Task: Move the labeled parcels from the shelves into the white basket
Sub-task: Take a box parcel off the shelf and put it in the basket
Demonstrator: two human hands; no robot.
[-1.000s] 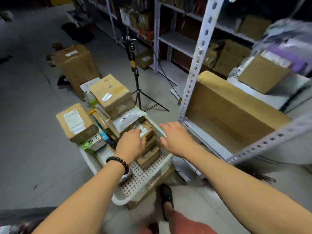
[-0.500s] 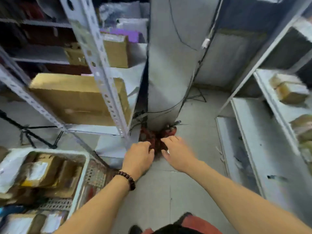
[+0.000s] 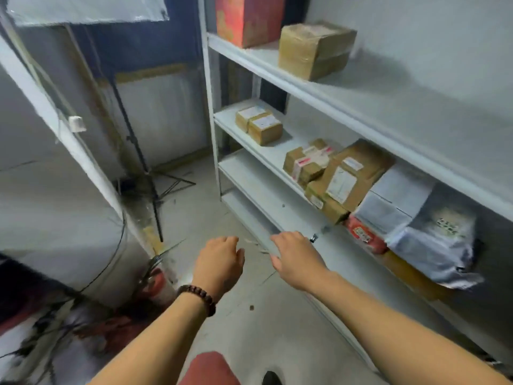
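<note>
currently left hand (image 3: 219, 262) and right hand (image 3: 297, 259) hover empty, fingers (image 3: 281, 239) loosely spread, short of the middle shelf (image 3: 273, 155). labeled parcels (image 3: 344, 179) lie heaped on it; pulling one carelessly could topple neighbours. white basket unseen.

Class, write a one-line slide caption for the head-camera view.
Empty left hand and right hand reach toward white shelves holding labeled cardboard parcels and grey mailer bags.

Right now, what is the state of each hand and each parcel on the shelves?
left hand: open, holds nothing
right hand: open, holds nothing
two small boxes: side by side on the middle shelf
labeled box: tilted, resting on a smaller box
grey bags: piled on the same shelf
taped box: upright on the upper shelf
</note>
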